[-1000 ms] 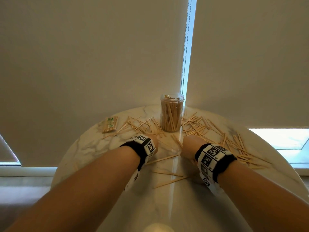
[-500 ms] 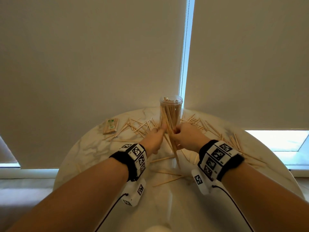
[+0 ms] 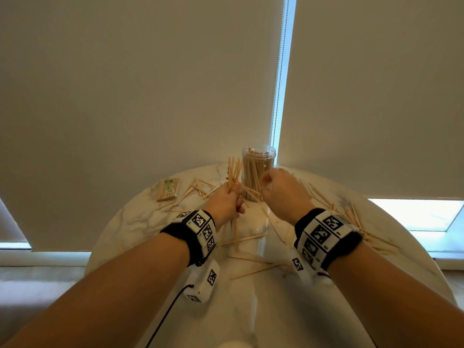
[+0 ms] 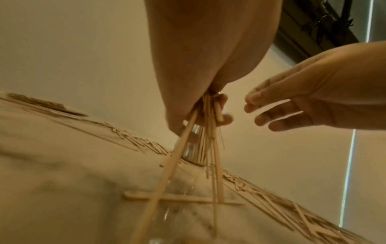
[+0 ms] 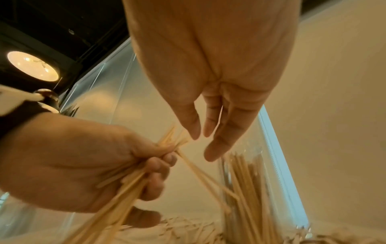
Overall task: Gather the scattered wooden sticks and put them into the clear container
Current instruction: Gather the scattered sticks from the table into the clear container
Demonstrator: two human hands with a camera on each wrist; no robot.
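Note:
My left hand [image 3: 236, 200] grips a bundle of wooden sticks [image 3: 233, 172] roughly upright, just left of the clear container [image 3: 258, 177], which stands on the table packed with sticks. The bundle's lower ends [image 4: 208, 140] fan out below the fist, above the table. My right hand [image 3: 266, 187] hovers in front of the container with straight, relaxed fingers [image 5: 211, 153] and holds nothing; a small gap separates it from the bundle [image 5: 125, 186]. Loose sticks lie left of the container [image 3: 200, 187], to the right [image 3: 351, 217] and in front [image 3: 251, 259].
The round marble table [image 3: 140, 222] stands against a wall of roller blinds. A wrapped pack of sticks [image 3: 168, 189] lies at the far left of the table. A bead chain [image 3: 277, 96] hangs behind the container.
Both hands rose from the table with gathered sticks. The left hand now holds the bundle upright beside the container, and the right hand has let go and opened.

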